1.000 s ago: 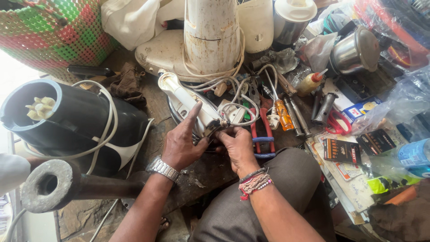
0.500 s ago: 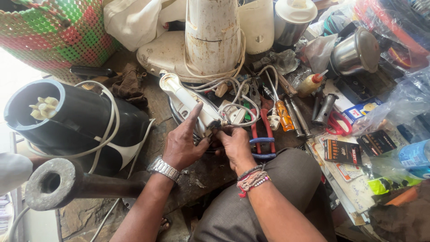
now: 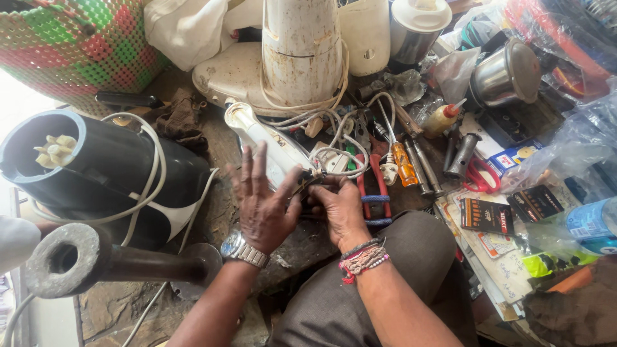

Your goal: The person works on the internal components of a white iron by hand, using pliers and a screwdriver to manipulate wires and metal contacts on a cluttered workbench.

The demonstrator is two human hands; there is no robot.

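Seemingly both hands, left hand (image 3: 262, 207) splayed, right hand (image 3: 339, 209) pinching white wires (image 3: 334, 154), work over a cluttered stone bench (image 3: 218, 160).

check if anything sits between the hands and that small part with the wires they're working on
Nothing visible does. The left hand and right hand both already touch the small part at the end of the white wires. The pliers and orange screwdriver lie off to the right, clear of it.

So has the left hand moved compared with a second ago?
Yes. The left hand has opened: its fingers now spread upward toward the white fan base, where before only the forefinger pointed up. The wrist stays roughly where it was.
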